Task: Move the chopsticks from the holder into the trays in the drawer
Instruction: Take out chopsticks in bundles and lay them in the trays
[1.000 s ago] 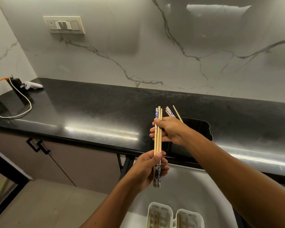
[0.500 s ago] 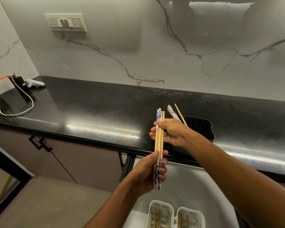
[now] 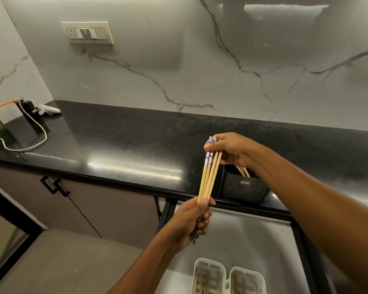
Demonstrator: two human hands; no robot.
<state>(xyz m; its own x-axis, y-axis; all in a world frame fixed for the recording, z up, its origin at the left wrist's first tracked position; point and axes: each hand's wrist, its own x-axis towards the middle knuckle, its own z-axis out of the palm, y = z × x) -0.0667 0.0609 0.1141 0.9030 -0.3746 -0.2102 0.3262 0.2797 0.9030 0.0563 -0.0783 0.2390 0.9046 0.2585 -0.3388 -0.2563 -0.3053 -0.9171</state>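
The right hand (image 3: 232,150) now adds more sticks to the chopsticks (image 3: 208,179), and both hands grip that bundle tight. At 3 o'clock, the holder (image 3: 243,185) on the tabletop (image 3: 125,143) keeps some. Trays (image 3: 227,276) wait at 6 o'clock.

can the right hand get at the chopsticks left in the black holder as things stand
Probably not yet: the right hand sits just above the holder with open air between, but its fingers already grip the bundle shared with the left hand.
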